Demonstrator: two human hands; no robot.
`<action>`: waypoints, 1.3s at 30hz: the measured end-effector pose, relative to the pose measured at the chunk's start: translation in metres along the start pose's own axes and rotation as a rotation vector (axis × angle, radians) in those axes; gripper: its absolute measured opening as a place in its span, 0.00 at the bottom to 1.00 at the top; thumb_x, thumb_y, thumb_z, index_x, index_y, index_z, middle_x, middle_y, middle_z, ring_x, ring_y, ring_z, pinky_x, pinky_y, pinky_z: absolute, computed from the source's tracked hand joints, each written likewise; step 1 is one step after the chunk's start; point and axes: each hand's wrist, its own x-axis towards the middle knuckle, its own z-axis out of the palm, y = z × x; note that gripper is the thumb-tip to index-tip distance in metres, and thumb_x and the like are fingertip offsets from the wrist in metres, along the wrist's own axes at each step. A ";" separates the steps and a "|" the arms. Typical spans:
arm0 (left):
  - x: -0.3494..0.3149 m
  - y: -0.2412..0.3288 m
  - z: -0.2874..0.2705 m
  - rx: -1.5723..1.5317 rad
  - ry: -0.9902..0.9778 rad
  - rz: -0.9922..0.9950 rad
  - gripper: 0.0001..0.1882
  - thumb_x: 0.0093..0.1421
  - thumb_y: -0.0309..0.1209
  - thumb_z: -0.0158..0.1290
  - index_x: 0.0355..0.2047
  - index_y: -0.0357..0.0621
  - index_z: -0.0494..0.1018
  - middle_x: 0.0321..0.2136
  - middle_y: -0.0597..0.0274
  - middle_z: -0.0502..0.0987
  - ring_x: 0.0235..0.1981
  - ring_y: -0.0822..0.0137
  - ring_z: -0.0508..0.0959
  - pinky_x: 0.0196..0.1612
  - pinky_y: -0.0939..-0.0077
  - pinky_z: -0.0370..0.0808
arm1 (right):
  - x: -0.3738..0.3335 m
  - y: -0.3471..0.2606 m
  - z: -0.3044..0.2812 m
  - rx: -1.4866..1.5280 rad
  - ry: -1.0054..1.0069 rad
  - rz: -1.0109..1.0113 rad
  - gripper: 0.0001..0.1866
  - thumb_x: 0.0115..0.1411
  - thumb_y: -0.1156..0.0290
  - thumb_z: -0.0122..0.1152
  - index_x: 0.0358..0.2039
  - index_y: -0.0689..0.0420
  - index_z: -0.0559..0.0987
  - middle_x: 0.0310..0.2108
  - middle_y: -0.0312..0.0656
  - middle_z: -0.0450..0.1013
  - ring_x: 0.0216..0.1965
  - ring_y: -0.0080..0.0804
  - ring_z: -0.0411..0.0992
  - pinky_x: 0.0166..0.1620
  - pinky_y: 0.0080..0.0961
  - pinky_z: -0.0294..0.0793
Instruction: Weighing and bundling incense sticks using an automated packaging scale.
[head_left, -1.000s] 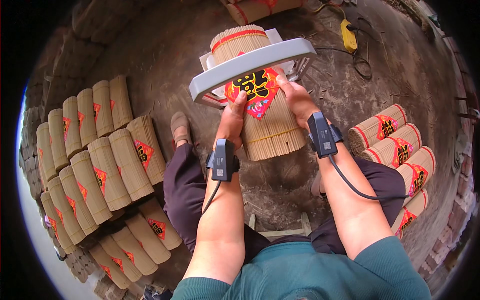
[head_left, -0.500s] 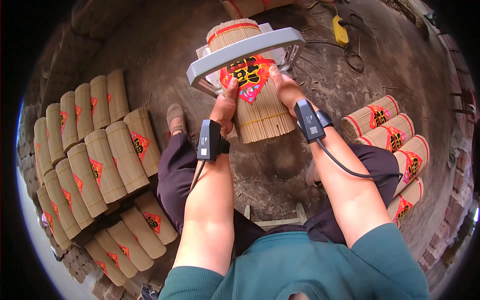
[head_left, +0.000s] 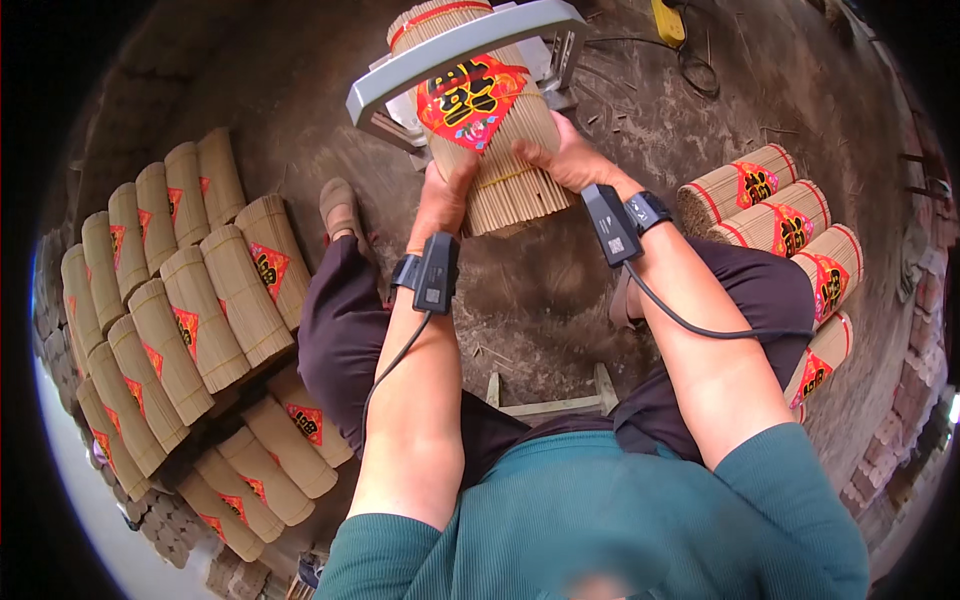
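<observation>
A thick bundle of thin sticks (head_left: 512,190) lies through a grey arch-shaped frame (head_left: 465,45), its near end toward me. It carries a red diamond label (head_left: 470,105) with black lettering, a red band beyond the arch and a yellow band close to the near end. My left hand (head_left: 443,198) is closed against the bundle's left side, thumb on top. On the opposite side my right hand (head_left: 570,155) grips it, thumb over the sticks just below the label. The fingers underneath are partly hidden. Each wrist wears a black strapped device.
To my left, rows of similar bundles (head_left: 205,320) with red labels lie stacked. Several red-banded bundles (head_left: 795,228) are at my right beside my knee. A yellow power strip (head_left: 668,22) and black cable lie on the floor at the upper right. My foot stands left of the frame.
Both hands have slid back along the bundle, from beside the label toward its near end. The bundle and arch appear higher in the view, with the bundle still inside the arch.
</observation>
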 end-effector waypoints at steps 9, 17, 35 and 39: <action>0.011 0.006 0.002 -0.230 0.034 -0.022 0.43 0.52 0.58 0.58 0.57 0.37 0.61 0.49 0.56 0.73 0.48 0.65 0.75 0.50 0.69 0.72 | 0.010 -0.009 0.005 0.124 -0.037 -0.018 0.54 0.42 0.45 0.74 0.61 0.64 0.58 0.52 0.45 0.70 0.53 0.33 0.68 0.56 0.29 0.68; 0.014 0.004 0.001 -0.250 -0.006 -0.012 0.43 0.52 0.57 0.58 0.58 0.38 0.61 0.51 0.57 0.72 0.50 0.63 0.73 0.53 0.67 0.70 | 0.006 -0.013 0.003 0.134 -0.028 -0.019 0.57 0.40 0.44 0.76 0.61 0.65 0.57 0.53 0.47 0.68 0.55 0.35 0.67 0.57 0.29 0.67; 0.013 0.002 -0.004 -0.250 0.004 0.008 0.44 0.51 0.56 0.60 0.57 0.38 0.60 0.49 0.57 0.72 0.49 0.64 0.73 0.52 0.68 0.70 | -0.003 -0.026 0.010 0.131 -0.029 0.028 0.60 0.37 0.39 0.75 0.61 0.64 0.57 0.53 0.46 0.67 0.55 0.34 0.65 0.58 0.29 0.64; -0.007 0.022 0.012 -0.254 0.002 -0.057 0.40 0.54 0.54 0.58 0.58 0.40 0.60 0.50 0.58 0.72 0.49 0.65 0.73 0.52 0.70 0.70 | -0.020 -0.029 0.009 0.077 0.020 0.017 0.57 0.40 0.39 0.72 0.60 0.64 0.59 0.54 0.45 0.67 0.55 0.34 0.65 0.57 0.29 0.65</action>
